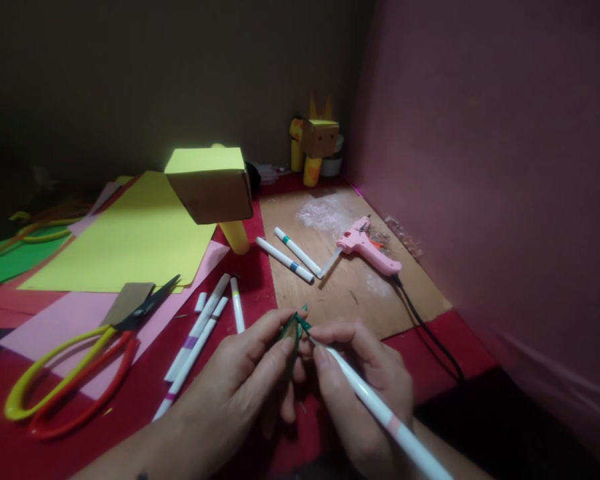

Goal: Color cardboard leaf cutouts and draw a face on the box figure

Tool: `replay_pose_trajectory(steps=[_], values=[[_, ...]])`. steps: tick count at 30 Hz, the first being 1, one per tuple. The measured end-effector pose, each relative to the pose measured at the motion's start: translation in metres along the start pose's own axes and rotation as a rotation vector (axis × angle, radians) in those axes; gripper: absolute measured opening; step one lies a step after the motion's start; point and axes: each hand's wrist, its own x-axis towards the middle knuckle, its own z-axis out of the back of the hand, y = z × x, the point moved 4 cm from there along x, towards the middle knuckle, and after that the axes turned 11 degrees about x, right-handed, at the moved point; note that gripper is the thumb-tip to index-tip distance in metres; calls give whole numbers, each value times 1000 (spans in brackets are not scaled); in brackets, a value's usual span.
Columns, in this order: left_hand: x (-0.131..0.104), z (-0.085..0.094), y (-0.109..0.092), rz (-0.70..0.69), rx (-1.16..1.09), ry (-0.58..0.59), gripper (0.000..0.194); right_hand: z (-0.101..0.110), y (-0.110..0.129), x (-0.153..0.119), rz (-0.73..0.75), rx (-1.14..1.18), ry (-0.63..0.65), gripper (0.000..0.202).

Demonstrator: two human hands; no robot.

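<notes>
My left hand (pixel 250 367) pinches a small green-edged piece (pixel 291 328), perhaps paper or cardboard, between thumb and fingers; much of it is hidden. In my right hand (pixel 363 380) is a white marker (pixel 375 403) with a pale pink band, gripped like a pen. Its tip end is close to the green piece, but whether they touch I cannot tell. Both hands are near the front of the red-covered table. Left of my left hand lie several white markers (pixel 200 337), some with purple bands, and a loose white cap (pixel 201 302).
Scissors (pixel 113 330) with yellow and red handles lie left on pink paper (pixel 63 327). Behind stands a cardboard box shape (pixel 213 193) on yellow legs beside yellow sheets (pixel 125 233). A pink glue gun (pixel 370 250) and two markers (pixel 285 260) rest on a wooden board (pixel 325 307).
</notes>
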Motion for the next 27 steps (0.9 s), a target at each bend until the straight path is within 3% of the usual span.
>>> replay_pose_trajectory(steps=[4, 19, 27], values=[[-1, 1, -2, -16, 3, -20, 31, -1, 2, 2, 8, 20, -27, 6], [0, 0, 2, -14, -28, -2, 36, -6, 5, 6, 42, 218, 127, 17], [1, -1, 4, 8, -75, 14, 37, -3, 3, 5, 32, 211, 120, 13]])
